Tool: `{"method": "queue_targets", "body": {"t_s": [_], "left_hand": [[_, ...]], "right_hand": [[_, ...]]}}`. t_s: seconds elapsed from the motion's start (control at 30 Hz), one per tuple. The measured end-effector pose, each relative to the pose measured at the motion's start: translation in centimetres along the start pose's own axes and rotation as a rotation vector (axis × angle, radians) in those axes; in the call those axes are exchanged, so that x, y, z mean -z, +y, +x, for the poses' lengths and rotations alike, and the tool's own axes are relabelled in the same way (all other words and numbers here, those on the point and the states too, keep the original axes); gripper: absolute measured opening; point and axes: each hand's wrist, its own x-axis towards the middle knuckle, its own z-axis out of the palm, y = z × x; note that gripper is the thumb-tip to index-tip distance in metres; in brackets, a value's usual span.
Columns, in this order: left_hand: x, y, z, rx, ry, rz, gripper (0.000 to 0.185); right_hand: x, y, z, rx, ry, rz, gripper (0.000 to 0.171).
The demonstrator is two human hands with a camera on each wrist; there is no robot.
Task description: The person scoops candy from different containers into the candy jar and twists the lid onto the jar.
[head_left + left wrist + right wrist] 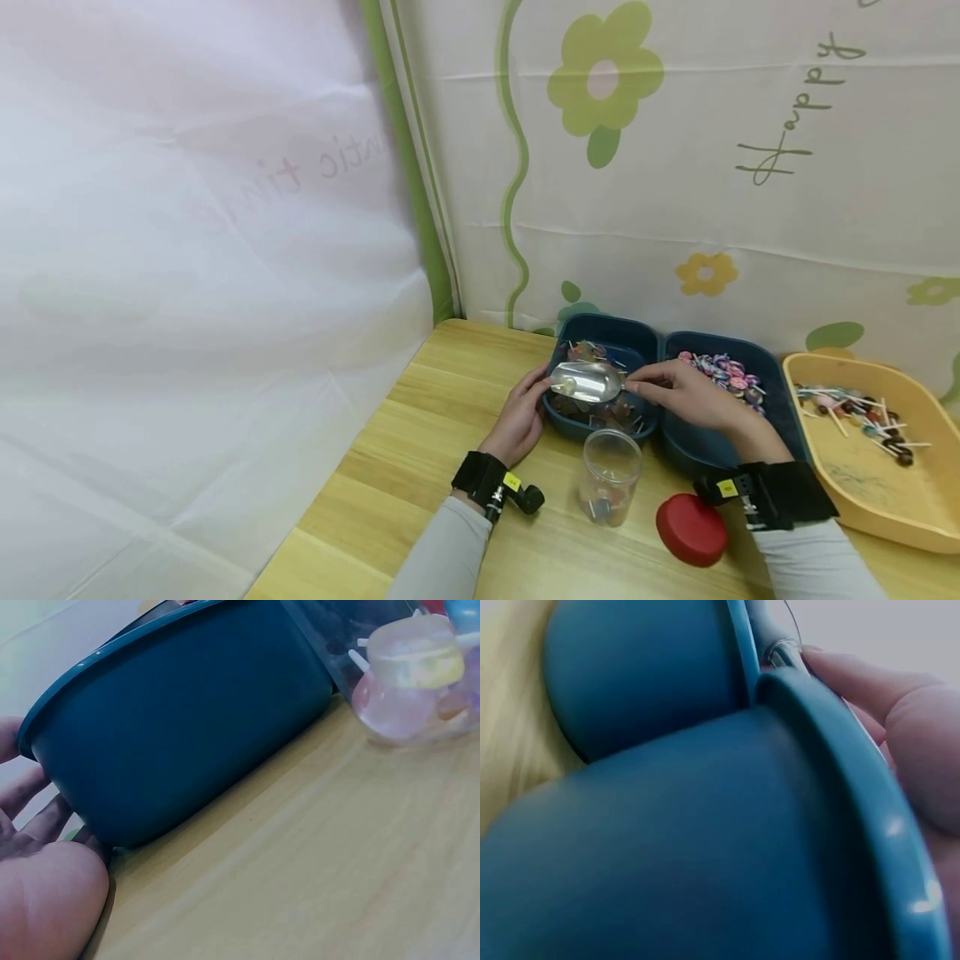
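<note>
My right hand (693, 396) pinches the handle of a metal scoop (588, 382), held level over the left dark blue bin (573, 427). A pale yellow lollipop (567, 386) lies near the scoop's front lip. In that bin are several wrapped lollipops (588, 352). My left hand (521, 417) holds the bin's left side; the left wrist view shows its fingers (30, 791) against the outer wall below the rim. Close in front of the bin stands a clear plastic cup (612, 467) with a few lollipops (416, 675) at its bottom. The right wrist view shows the scoop handle (786, 656) between thumb and fingers.
A second dark blue bin (693, 454) with pink and purple lollipops (723, 371) adjoins on the right. Beyond it, a yellow tray (862, 492) holds loose lollipops. A red round lid (692, 530) lies on the wooden table (390, 467). Printed cloth hangs behind.
</note>
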Motion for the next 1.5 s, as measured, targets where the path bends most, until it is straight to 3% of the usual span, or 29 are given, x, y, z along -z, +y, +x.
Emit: {"method": "queue_targets", "body": {"t_s": [0.13,0.4,0.57,0.87,1.23,1.5], "left_hand": [[0.0,0.0,0.0,0.009,0.009,-0.006,0.042],[-0.1,0.0,0.0,0.004,-0.010,-0.018,0.045],[0.0,0.0,0.0,0.004,-0.014,-0.028,0.045],[0.1,0.0,0.0,0.001,-0.007,-0.026,0.044],[0.1,-0.1,0.1,0.002,-0.019,-0.025,0.044],[0.2,0.0,0.2,0.008,-0.006,-0.026,0.045]], "right_hand": [[0.7,-0.6,-0.4,0.042,0.029,-0.011,0.021],[3.7,-3.8,-2.6,0.042,0.142,-0.082,0.023],[5.4,-6.1,-4.2,0.102,0.188,-0.059,0.023],[6.7,-9.3,-7.1,0.123,0.286,-0.100,0.028],[8.0,-10.1,-10.4,0.081,0.253,-0.283,0.034],[8.2,-9.7,-12.1,0.068,0.144,-0.407,0.032]]}}
